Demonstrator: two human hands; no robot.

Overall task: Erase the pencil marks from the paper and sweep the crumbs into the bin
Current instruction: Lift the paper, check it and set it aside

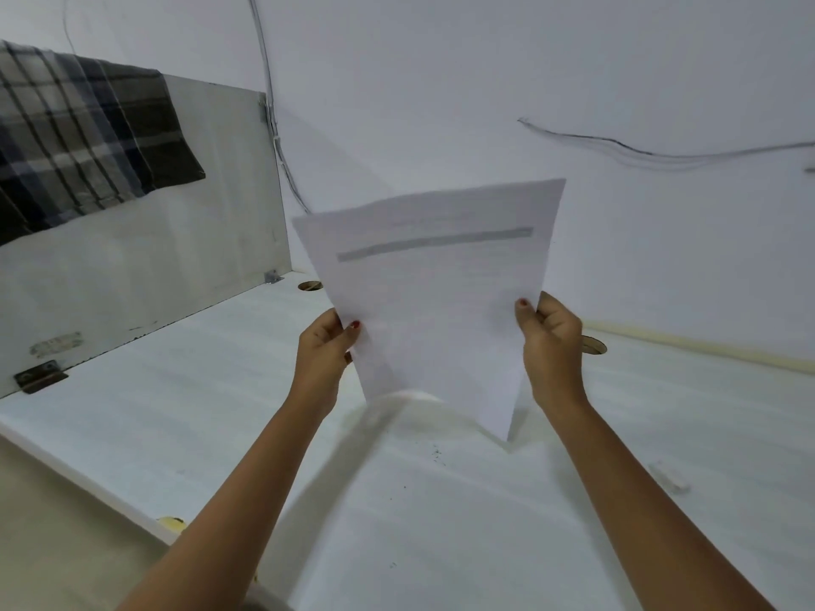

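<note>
**Above the surface, crumbs could scatter**

Above the surface [176, 434] I hold the paper [432, 302] raised and tilted, with my left grip [324, 346] and right grip [551, 341] each pinching a side edge. A blurred white round thing [410, 401] sits under its low corner; I can't tell if it's the bin. If I tip too fast or off-line, crumbs would join the dark specks [436, 454] on the surface.

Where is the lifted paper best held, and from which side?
By both side edges, one grip from each side, as the left hand and right hand pinch it: the paper is a thin sheet, so two spread grips keep it flat.
</note>
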